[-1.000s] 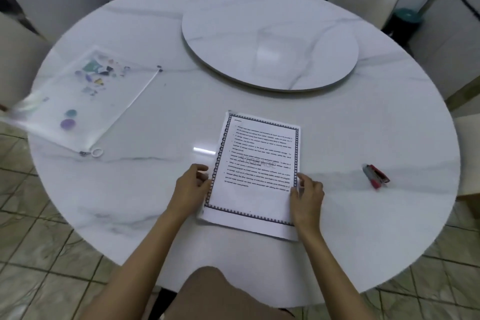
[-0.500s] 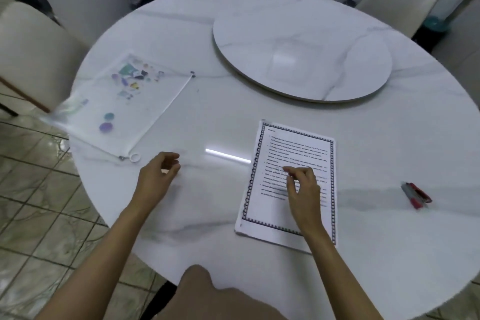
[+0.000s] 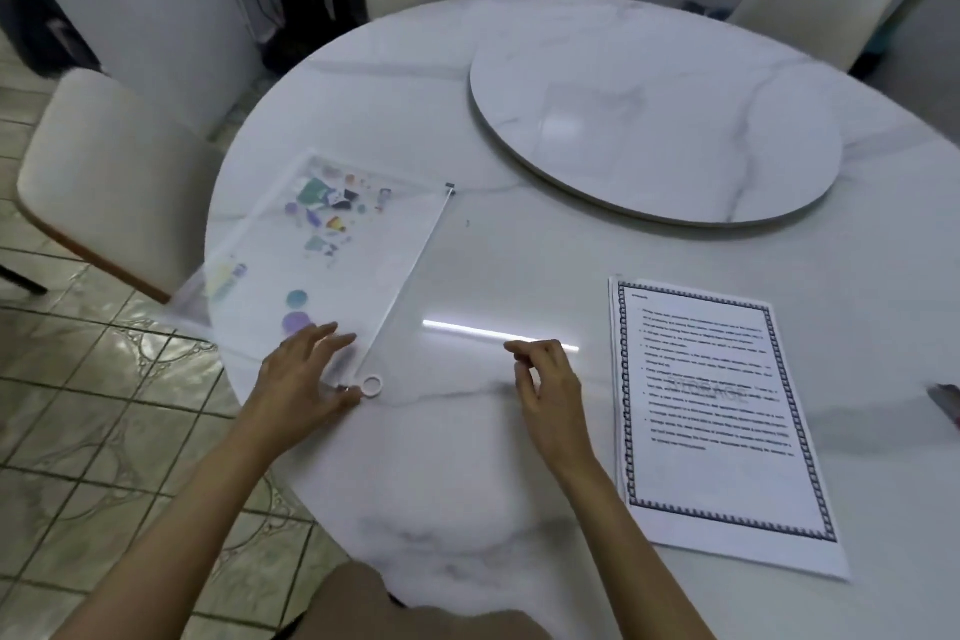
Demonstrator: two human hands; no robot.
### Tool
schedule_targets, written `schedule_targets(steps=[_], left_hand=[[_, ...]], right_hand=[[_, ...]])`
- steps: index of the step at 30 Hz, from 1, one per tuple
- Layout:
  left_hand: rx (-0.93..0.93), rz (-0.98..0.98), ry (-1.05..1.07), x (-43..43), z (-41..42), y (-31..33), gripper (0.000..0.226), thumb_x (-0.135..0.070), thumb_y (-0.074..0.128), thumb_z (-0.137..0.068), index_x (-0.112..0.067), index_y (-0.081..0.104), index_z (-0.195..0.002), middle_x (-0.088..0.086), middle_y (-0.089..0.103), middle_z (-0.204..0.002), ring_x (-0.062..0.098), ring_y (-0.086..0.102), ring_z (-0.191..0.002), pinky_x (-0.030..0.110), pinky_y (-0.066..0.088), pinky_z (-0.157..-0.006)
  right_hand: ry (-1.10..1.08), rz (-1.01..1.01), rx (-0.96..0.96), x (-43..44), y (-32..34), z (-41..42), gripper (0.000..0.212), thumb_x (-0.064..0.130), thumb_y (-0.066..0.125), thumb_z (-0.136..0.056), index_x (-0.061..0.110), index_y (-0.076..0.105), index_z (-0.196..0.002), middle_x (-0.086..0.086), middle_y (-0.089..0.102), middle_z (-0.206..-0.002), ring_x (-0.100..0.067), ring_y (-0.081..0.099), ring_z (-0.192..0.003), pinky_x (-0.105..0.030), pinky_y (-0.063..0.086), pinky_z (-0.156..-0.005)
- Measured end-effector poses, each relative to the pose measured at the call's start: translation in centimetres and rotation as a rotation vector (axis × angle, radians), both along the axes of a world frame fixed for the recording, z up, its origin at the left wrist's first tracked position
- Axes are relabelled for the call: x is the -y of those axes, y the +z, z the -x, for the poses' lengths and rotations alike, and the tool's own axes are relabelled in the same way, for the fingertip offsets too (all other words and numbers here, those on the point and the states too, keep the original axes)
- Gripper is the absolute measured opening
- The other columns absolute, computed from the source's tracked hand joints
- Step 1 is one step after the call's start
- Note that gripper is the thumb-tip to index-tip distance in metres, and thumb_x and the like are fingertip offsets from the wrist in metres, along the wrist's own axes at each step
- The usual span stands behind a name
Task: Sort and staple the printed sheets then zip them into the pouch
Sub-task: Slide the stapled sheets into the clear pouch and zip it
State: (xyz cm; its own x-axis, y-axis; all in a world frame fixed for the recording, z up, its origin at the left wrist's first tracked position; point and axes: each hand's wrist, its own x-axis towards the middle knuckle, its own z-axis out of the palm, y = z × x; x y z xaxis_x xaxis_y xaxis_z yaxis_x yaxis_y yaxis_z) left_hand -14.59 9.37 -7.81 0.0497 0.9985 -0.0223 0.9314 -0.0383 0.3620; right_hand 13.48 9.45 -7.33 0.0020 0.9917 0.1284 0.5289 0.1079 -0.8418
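Pouch (image 3: 332, 265) left on table (image 3: 519, 483) — sheets (image 3: 717, 421) right.

Well right of the right fingers (image 3: 524, 348), the stapler (image 3: 946, 403) is cut off by the picture's edge; only its red-grey end shows. The sheets' (image 3: 717, 411) print is too blurred to read. The left fingers (image 3: 317, 335) hide the pouch's (image 3: 337, 250) near corner, and the coloured shapes on it beyond them are too small to tell.
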Motion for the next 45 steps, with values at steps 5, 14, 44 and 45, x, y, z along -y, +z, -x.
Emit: schedule_targets(steps=[5,14,44,45], left_hand=[[-0.064,0.039,-0.120,-0.7,1.0,-0.2,0.057,-0.040,0.073,-0.074,-0.013,0.060,-0.122,0.011,0.053,-0.134,0.031,0.055,-0.118,0.042,0.046,-0.094],[0.140,-0.274,-0.119,-0.2,1.5,1.5,0.070,-0.061,0.024,-0.092,-0.011,0.069,-0.106,0.006,0.072,-0.104,0.020,0.069,-0.090,0.025,0.050,-0.074],[0.450,-0.026,-0.530,1.3,-9.5,3.9,0.034,-0.040,0.041,-0.091,-0.030,0.059,-0.118,-0.011,0.061,-0.122,-0.001,0.052,-0.112,0.008,0.039,-0.093],[0.465,-0.042,-0.515,0.6,-10.0,4.6,0.032,-0.038,0.044,-0.091,-0.028,0.060,-0.118,-0.010,0.061,-0.121,0.001,0.053,-0.111,0.010,0.040,-0.093]], right_hand=[[-0.045,0.041,-0.031,-0.3,-0.5,2.6,0.026,0.002,0.048,-0.092,0.016,0.064,-0.107,0.007,0.054,-0.103,-0.004,0.054,-0.094,-0.029,0.044,-0.087],[-0.066,0.098,-0.087,-0.5,0.0,4.2,0.023,0.004,0.051,-0.092,0.015,0.065,-0.106,0.001,0.057,-0.103,0.009,0.052,-0.088,-0.004,0.038,-0.072],[-0.297,0.376,-0.403,-4.4,5.0,-1.1,0.020,-0.003,0.049,-0.090,0.004,0.062,-0.103,-0.005,0.065,-0.074,-0.007,0.062,-0.055,-0.018,0.047,-0.051],[-0.273,0.373,-0.404,-4.3,5.5,-1.7,0.020,-0.004,0.049,-0.090,0.003,0.063,-0.103,-0.006,0.065,-0.074,-0.005,0.061,-0.053,-0.017,0.046,-0.049]])
